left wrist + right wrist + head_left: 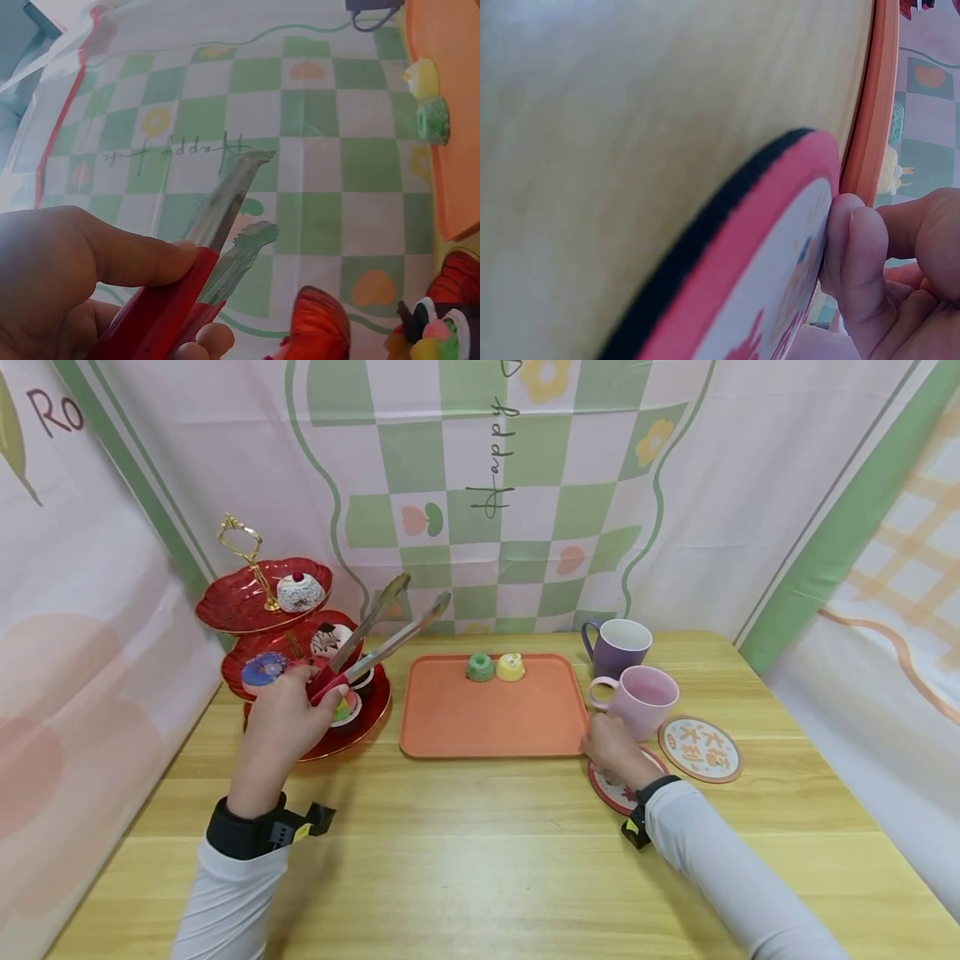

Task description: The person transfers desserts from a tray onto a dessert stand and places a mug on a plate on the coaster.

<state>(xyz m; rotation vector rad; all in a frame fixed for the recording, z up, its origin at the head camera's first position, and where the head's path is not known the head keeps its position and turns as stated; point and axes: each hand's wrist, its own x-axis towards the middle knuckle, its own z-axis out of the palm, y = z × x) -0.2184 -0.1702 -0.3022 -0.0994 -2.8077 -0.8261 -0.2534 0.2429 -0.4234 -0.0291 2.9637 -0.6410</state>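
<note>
My left hand [288, 714] grips tongs [390, 639] by their red handles, beside the red tiered stand [225, 602]. The metal arms of the tongs point up and away, spread apart with nothing between the tips. At the near right corner of the orange tray [487, 718], the curled fingers of my right hand [618, 747] pinch its edge. Under that hand lies a red-rimmed round coaster [765, 277], partly covered by it. On the tray's far side sit a green ring-shaped cake [480, 667] and a yellow cake [511, 667].
The stand bears a white cake with a cherry [300, 592], a blue doughnut [264, 669] and several cupcakes. Right of the tray stand a purple mug [618, 647] and a pink mug [647, 700]. Another round coaster [701, 749] lies beside them. A patterned cloth [510, 468] hangs behind.
</note>
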